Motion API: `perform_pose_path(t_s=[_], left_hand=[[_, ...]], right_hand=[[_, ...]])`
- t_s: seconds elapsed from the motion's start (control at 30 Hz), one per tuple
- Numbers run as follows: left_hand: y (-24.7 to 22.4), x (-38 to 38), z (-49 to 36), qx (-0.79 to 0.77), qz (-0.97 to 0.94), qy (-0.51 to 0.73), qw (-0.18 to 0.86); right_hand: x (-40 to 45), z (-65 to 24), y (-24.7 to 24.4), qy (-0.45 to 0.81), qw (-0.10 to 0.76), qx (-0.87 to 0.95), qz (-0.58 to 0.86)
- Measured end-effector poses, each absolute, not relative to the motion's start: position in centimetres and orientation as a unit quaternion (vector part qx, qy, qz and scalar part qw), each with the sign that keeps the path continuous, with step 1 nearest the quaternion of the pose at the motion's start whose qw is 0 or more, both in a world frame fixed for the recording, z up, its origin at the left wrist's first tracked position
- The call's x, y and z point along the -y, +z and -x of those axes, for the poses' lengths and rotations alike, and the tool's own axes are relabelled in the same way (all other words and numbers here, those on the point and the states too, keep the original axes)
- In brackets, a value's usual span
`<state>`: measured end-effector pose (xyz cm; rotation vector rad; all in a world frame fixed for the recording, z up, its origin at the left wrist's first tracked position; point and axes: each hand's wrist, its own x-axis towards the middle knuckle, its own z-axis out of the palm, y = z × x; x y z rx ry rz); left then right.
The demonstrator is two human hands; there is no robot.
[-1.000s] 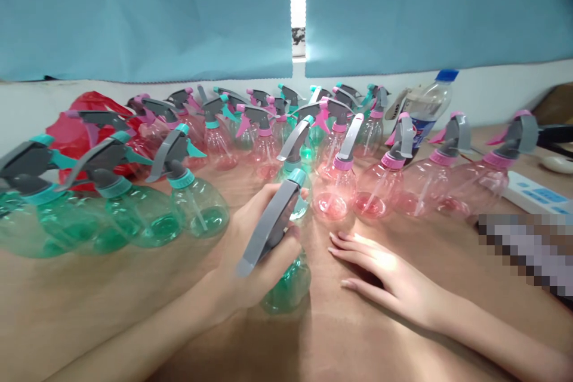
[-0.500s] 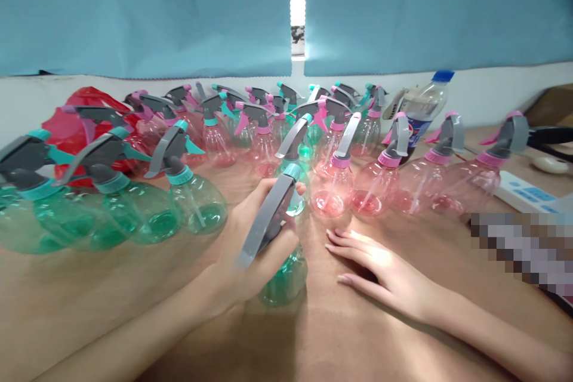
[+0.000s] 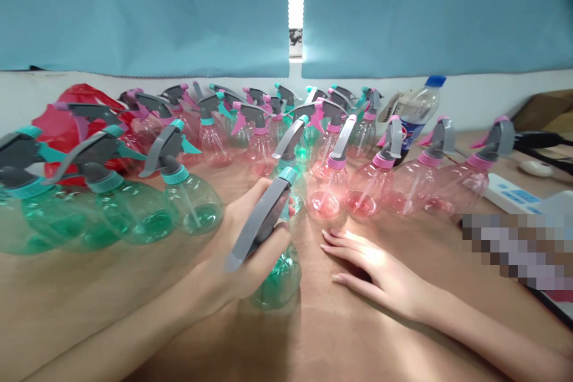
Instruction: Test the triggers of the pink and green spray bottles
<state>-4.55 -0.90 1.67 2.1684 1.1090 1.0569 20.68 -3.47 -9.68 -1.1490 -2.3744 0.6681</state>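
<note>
Begin with the left hand (image 3: 236,224), closed around the neck of a green spray bottle (image 3: 280,277), standing at the front of the table (image 3: 134,286), base apparently down on the wood-toned surface. To hold it well, wrap snugly just below the sprayer head (image 3: 259,221), as here, without squeezing the lower body, for fear of denting thin plastic. Trigger hidden behind the fingers, so impossible to tell whether pressed. Allow space for the teal-collared bottle (image 3: 286,152) just beyond the knuckles, being easy to knock. Next, the right hand (image 3: 385,265), laid palm down on the table with fingers outstretched, holding nothing; well placed, in all likelihood, for steadying the base.

Now for materials, again from the left: green bottles (image 3: 154,209) of glossy, see-through plastic, narrow at the neck and swelling to a rounded bottom, topped with duller grey sprayers and ribbed turquoise collars. Behind those, a red plastic bag (image 3: 49,125), thin and crumpled. At centre, the same flared shape in the held bottle, with a smooth, curved grey back. Further right, pink bottles (image 3: 324,191), equally clear and shiny; then a drink bottle (image 3: 416,107), blue-capped and transparent above a dark blue label
</note>
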Motion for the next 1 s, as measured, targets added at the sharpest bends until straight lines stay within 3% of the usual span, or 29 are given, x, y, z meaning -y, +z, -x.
perform_pose_path(t_s=[1.0], left_hand=[[0.6,1.0,4.6,-0.402,-0.773,0.412,0.266]], right_hand=[[3.4,-20.8,-9.8,0.233,0.191,0.858,0.417]])
